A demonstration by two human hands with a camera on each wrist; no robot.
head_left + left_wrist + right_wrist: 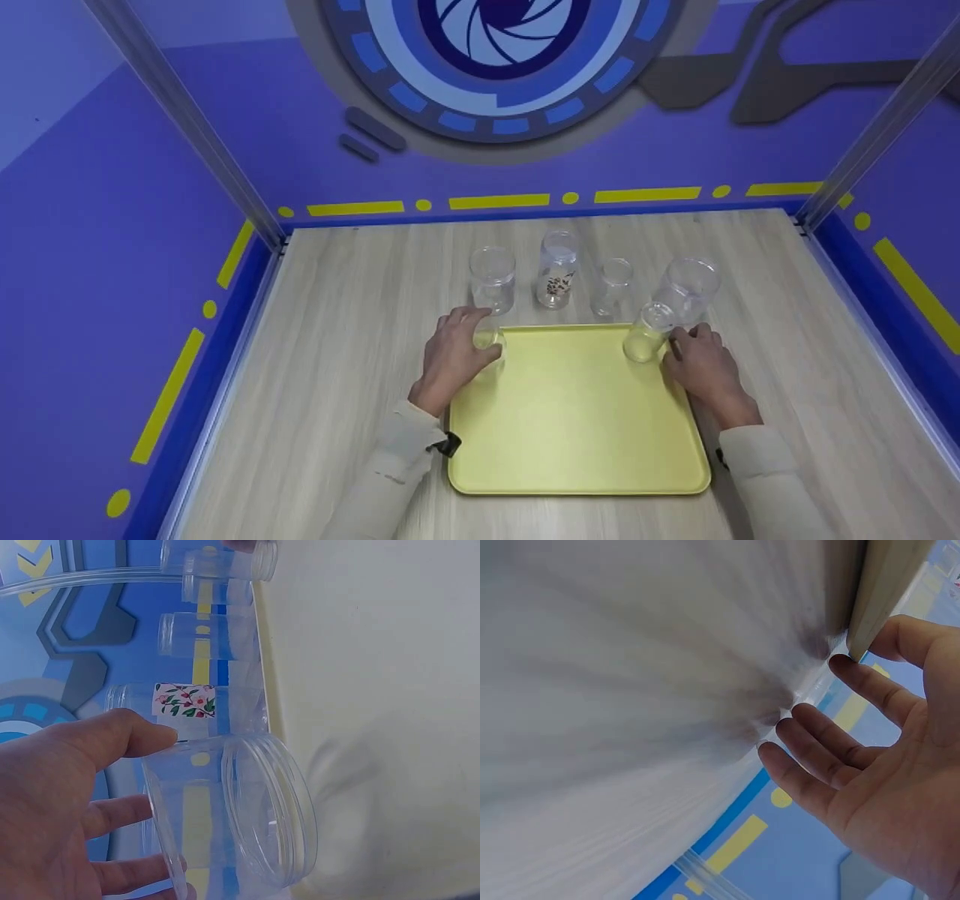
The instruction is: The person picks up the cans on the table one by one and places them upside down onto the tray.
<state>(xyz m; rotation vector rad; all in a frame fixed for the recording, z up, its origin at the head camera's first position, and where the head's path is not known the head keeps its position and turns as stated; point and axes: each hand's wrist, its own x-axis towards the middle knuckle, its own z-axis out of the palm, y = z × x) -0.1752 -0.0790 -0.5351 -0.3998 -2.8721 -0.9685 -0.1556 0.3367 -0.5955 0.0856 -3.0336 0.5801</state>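
Observation:
My left hand [452, 358] holds a clear jar [259, 810] at the far left corner of the yellow tray [577, 420]. Its thumb [142, 736] and fingers curve round the jar's base, and the threaded mouth faces the tray. By the far right corner is my right hand [707, 369], its fingers loosely extended. In the right wrist view the fingertips [769, 754] meet the tabletop, and the index finger and thumb lie beside the tray's edge [885, 592]. Close to that hand, a second clear jar [643, 341] stands on the tray corner.
Behind the tray stand a wide clear jar [493, 277], a tall jar with a floral label [557, 281], a small clear jar [613, 285] and another wide jar [691, 285]. Blue walls [247, 112] and metal posts [187, 120] enclose the wooden table [330, 322].

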